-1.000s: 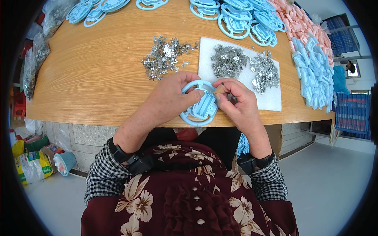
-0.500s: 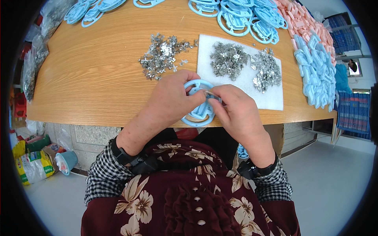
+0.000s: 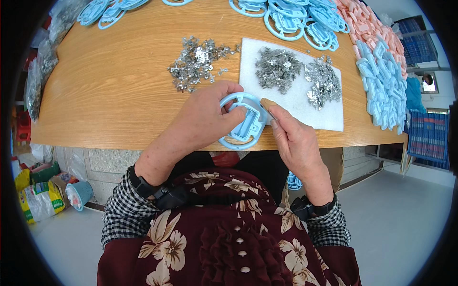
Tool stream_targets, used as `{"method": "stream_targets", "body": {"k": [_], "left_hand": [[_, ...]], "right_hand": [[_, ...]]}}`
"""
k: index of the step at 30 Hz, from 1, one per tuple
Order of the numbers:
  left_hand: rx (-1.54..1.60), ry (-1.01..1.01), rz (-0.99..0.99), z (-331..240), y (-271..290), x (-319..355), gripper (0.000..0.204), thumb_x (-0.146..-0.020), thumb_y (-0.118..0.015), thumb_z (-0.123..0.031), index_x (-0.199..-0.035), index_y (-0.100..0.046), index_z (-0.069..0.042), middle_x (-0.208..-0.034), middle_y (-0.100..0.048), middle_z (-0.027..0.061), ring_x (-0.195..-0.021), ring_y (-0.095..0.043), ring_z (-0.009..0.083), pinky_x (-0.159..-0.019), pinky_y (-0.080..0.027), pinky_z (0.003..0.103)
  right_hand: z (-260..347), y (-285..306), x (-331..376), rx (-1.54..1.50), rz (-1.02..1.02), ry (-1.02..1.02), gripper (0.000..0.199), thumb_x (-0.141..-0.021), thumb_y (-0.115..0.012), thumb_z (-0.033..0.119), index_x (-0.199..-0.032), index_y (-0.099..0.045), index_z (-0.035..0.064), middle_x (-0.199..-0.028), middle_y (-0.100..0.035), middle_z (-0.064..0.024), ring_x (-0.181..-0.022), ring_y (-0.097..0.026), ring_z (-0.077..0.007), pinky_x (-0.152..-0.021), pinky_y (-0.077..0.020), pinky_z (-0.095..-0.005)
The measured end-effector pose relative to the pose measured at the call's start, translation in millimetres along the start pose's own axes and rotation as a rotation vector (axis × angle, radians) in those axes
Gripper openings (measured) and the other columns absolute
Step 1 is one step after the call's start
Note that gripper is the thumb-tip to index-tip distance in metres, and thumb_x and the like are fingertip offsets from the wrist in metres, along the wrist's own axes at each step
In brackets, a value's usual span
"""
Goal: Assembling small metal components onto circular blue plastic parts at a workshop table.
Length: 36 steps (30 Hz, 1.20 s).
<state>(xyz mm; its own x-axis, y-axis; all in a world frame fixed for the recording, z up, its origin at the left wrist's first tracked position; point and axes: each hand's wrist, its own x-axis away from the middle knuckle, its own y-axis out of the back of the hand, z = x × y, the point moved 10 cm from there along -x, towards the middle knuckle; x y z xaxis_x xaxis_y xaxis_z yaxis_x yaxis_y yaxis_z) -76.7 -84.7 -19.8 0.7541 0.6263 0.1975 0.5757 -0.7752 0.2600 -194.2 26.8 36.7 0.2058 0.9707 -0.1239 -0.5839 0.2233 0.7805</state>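
Observation:
My left hand (image 3: 207, 114) grips a light blue round plastic frame (image 3: 254, 127) by its left side at the table's front edge, thumb pressed over its inner part. The frame has a ring-shaped rim and a rectangular recess in the middle. Just right of the rim, my right hand (image 3: 299, 143) is closed in a pinch on a thin, dark metal strip (image 3: 270, 113), whose exact kind I cannot make out. Beyond the hands lies a heap of small silvery metal clips (image 3: 195, 64). Two further piles of small metal pieces (image 3: 277, 70) rest on a white foam sheet (image 3: 298, 114).
More blue round frames (image 3: 286, 21) are stacked at the table's far side. At the right lie heaps of blue plastic parts (image 3: 384, 86) and pink plastic parts (image 3: 365, 24). Clear plastic bags (image 3: 36, 88) line the left edge. A small bucket (image 3: 82, 194) stands on the floor.
My right hand has drawn back to the right, off the blue frame, and the thin metal strip now shows in its fingers. The left hand keeps its hold on the frame.

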Motion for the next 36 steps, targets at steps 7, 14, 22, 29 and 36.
{"method": "stream_targets", "body": {"k": [7,14,22,29,36], "left_hand": [[0.037,-0.002,0.046,9.4,-1.6,-0.3,0.04,-0.092,-0.068,-0.012,-0.127,-0.059,0.004,-0.107,-0.069,0.0071,-0.095,-0.064,0.0102,-0.083,-0.054,0.026],[0.078,0.015,0.065,7.9,-3.4,-1.6,0.039,-0.091,-0.068,-0.012,-0.126,-0.06,0.004,-0.104,-0.069,0.0061,-0.093,-0.064,0.0094,-0.081,-0.054,0.026],[-0.004,0.035,0.036,4.6,-1.5,-3.0,0.036,-0.091,-0.067,-0.013,-0.123,-0.062,0.003,-0.103,-0.07,0.0053,-0.091,-0.064,0.0083,-0.079,-0.054,0.026],[0.057,0.022,0.058,9.2,-1.4,-4.3,0.038,-0.092,-0.069,-0.014,-0.124,-0.062,0.005,-0.104,-0.07,0.0061,-0.091,-0.064,0.0088,-0.08,-0.055,0.025],[0.091,0.059,0.083,11.7,-2.3,-4.8,0.038,-0.092,-0.069,-0.013,-0.124,-0.062,0.005,-0.104,-0.07,0.0064,-0.091,-0.065,0.009,-0.08,-0.055,0.025]], "right_hand": [[10.4,-18.0,4.6,0.345,0.17,0.017,0.039,-0.09,-0.065,0.0,-0.128,-0.066,0.0111,-0.091,-0.071,-0.0177,-0.08,-0.072,-0.0343,-0.068,-0.0564,-0.0391],[4.1,-12.0,3.0,0.289,0.063,0.099,0.053,-0.084,-0.067,-0.001,-0.133,-0.065,0.0193,-0.074,-0.063,-0.0111,-0.066,-0.065,-0.0324,-0.059,-0.0524,-0.0416],[17.0,-9.8,-3.6,0.448,0.123,0.122,0.052,-0.084,-0.067,0.003,-0.132,-0.065,0.0212,-0.069,-0.059,-0.0093,-0.062,-0.064,-0.0312,-0.055,-0.0512,-0.0424],[12.9,-9.7,-11.2,0.335,0.137,0.198,0.046,-0.085,-0.064,0.004,-0.129,-0.066,0.018,-0.071,-0.061,-0.0094,-0.065,-0.066,-0.0299,-0.055,-0.0527,-0.0414],[13.7,-9.4,-13.8,0.235,0.127,0.236,0.046,-0.086,-0.063,0.003,-0.13,-0.065,0.0182,-0.073,-0.063,-0.0096,-0.068,-0.066,-0.0298,-0.057,-0.0534,-0.0406]]}}
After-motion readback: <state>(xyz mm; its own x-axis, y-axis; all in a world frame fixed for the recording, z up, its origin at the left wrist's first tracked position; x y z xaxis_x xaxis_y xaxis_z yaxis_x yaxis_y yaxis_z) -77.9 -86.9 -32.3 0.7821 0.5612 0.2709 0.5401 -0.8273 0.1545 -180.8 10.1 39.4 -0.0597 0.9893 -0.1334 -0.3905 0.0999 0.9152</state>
